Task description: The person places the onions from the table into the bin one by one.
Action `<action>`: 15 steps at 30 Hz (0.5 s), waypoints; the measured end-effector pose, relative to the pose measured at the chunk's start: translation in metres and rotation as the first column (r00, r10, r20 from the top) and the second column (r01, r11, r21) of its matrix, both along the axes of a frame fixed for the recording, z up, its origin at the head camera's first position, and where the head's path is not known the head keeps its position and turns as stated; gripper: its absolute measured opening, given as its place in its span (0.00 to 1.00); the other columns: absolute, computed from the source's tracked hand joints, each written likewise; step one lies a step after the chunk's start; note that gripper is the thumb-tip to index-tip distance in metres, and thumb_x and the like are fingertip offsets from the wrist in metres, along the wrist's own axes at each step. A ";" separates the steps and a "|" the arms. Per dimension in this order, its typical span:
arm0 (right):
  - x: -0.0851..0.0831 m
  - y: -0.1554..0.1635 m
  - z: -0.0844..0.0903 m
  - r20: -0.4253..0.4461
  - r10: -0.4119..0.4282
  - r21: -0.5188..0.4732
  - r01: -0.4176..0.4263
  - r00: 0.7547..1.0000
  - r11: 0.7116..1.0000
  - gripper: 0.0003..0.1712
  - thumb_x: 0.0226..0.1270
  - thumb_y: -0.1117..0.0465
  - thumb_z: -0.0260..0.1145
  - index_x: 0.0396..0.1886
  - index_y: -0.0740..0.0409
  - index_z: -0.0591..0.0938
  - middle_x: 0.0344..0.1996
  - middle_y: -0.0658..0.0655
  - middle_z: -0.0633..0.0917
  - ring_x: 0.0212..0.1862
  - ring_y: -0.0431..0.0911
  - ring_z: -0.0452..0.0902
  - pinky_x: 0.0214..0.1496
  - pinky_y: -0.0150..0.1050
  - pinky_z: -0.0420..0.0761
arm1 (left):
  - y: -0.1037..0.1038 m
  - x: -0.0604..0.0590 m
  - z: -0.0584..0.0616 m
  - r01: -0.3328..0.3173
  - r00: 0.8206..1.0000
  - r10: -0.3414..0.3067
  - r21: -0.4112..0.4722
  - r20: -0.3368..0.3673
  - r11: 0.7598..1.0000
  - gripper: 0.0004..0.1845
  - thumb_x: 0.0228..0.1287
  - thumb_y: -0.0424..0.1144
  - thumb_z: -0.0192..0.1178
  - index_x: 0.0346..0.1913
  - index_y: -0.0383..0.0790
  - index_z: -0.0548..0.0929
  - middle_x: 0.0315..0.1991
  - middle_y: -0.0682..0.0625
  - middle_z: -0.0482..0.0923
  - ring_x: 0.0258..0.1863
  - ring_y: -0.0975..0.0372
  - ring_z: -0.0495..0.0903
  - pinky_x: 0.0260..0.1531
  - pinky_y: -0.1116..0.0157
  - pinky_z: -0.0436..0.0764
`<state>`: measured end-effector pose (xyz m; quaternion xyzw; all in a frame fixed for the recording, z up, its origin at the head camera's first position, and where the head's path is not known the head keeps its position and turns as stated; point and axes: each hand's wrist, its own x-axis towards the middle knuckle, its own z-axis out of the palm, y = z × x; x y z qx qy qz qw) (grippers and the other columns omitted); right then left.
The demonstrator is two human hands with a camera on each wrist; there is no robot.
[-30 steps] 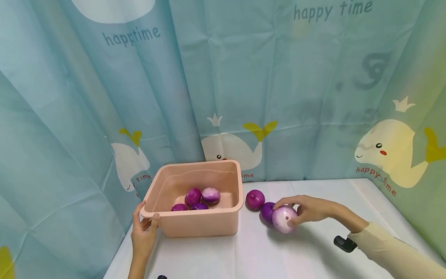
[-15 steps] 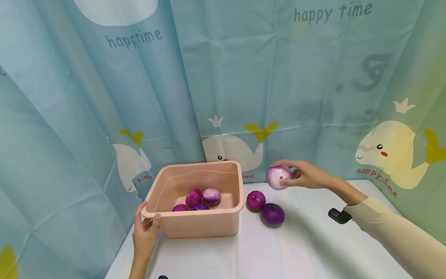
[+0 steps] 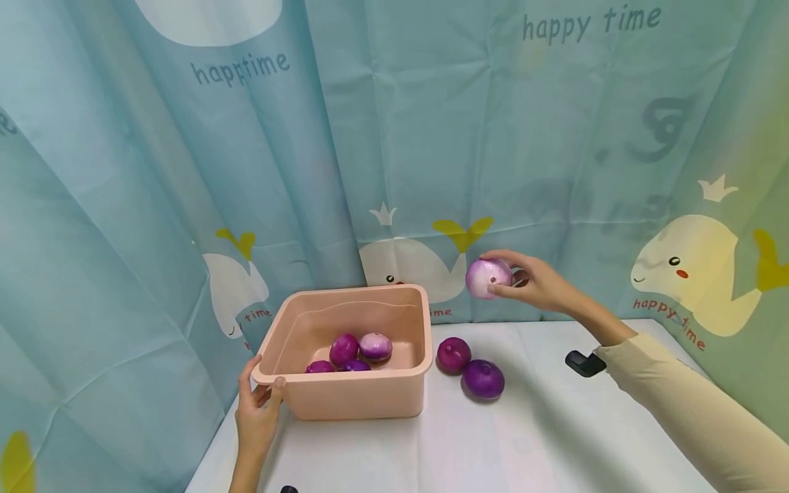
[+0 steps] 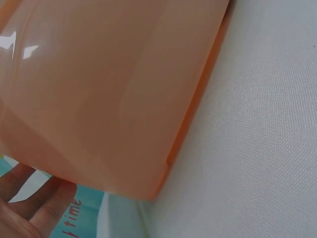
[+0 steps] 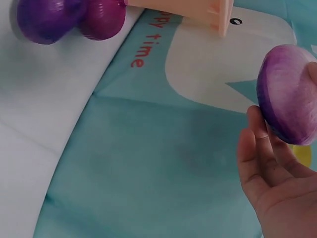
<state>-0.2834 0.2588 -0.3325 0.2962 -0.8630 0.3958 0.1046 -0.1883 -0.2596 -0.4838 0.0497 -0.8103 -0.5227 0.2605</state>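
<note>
Pale onion [image 3: 480, 279] just went up, your right hand [image 3: 537, 282] pinching it | so clear of darker onions [image 3: 483, 381] below | left hand [image 3: 255, 416] grips tub [image 3: 357, 398]

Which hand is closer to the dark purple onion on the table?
Right. The right hand is raised above the dark purple onion, holding a pale onion; the left hand is across the bin, gripping its near left corner.

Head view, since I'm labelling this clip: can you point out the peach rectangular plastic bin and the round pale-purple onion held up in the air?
Peach rectangular plastic bin [image 3: 357, 398]: head view, on the middle of its front wall.
Round pale-purple onion [image 3: 483, 276]: head view, on the pale side facing the camera.
</note>
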 end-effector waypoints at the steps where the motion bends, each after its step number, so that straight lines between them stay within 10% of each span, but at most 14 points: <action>1: -0.001 0.000 0.001 -0.003 -0.007 -0.001 0.007 1.000 1.000 0.32 0.64 0.62 0.77 0.68 0.51 0.78 0.53 0.60 0.83 0.39 0.49 0.85 0.43 0.40 0.86 | 0.000 0.000 0.000 0.001 1.000 -0.001 -0.002 0.000 1.000 0.34 0.76 0.41 0.60 0.79 0.49 0.59 0.75 0.34 0.64 0.62 0.35 0.76 0.43 0.88 0.70; 15: -0.007 0.002 0.001 0.005 -0.027 0.012 0.027 1.000 1.000 0.32 0.65 0.60 0.76 0.68 0.49 0.78 0.50 0.60 0.83 0.40 0.49 0.84 0.43 0.43 0.86 | -0.004 -0.003 -0.002 0.009 1.000 -0.009 -0.015 -0.013 1.000 0.35 0.75 0.38 0.62 0.79 0.48 0.59 0.73 0.33 0.66 0.60 0.37 0.77 0.43 0.87 0.72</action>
